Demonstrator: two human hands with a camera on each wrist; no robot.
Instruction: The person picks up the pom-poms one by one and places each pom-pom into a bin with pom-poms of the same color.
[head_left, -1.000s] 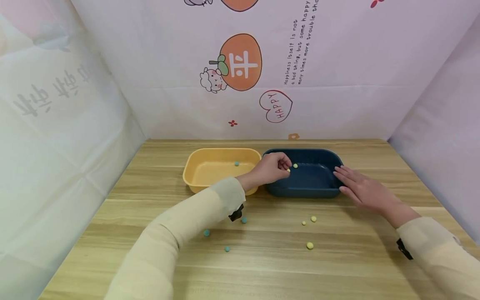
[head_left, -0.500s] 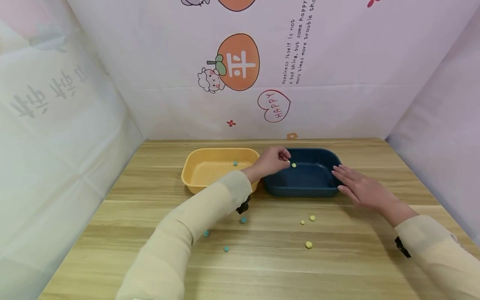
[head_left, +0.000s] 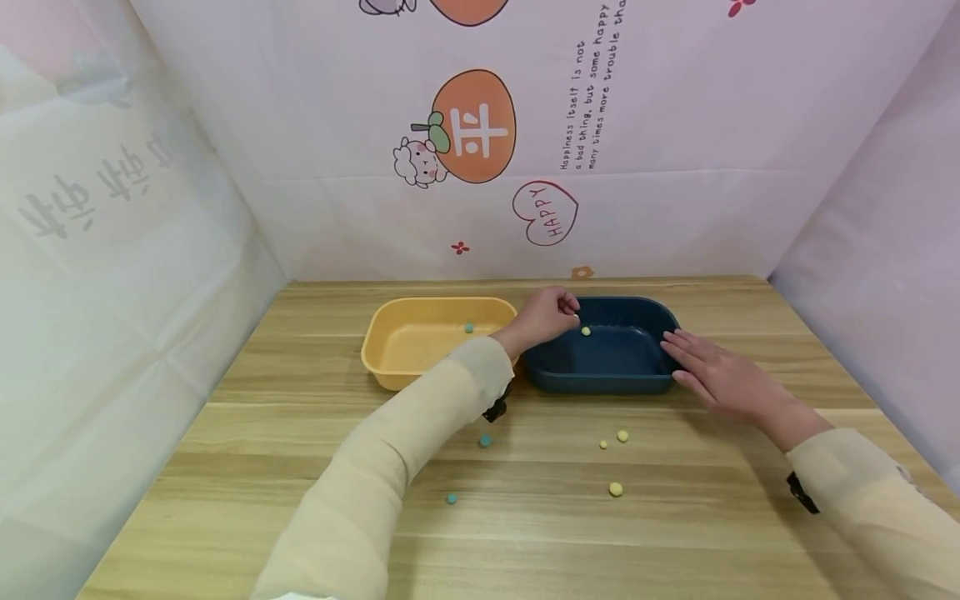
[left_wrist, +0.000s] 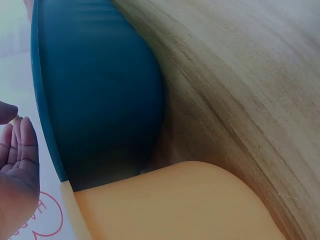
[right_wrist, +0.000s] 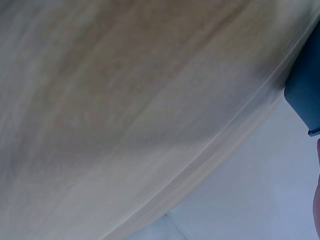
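My left hand [head_left: 550, 313] is over the left part of the dark blue bin [head_left: 600, 383]. Its thumb and fingers pinch a small yellow ball [left_wrist: 16, 120], mostly covered by the fingertips in the head view. Inside that bin another yellow ball [head_left: 586, 332] shows. On the bin's right rim rests my right hand [head_left: 720, 375], its fingers straight. The yellow bin [head_left: 378, 350] stands directly to the left, partly hidden by my left forearm, with a small blue ball [head_left: 469, 328] in it.
Several yellow balls lie on the wooden table [head_left: 675, 517] in front of the dark blue bin, one yellow ball [head_left: 616, 489] nearest me. Further left are a blue ball [head_left: 485, 441] and a smaller blue ball [head_left: 452, 499]. Printed cloth [head_left: 675, 125] hangs behind and along both sides.
My left hand has risen slightly and moved farther back, still pinching the yellow ball. The left sleeve has swung right and now covers one blue ball on the table. My right hand stays put.
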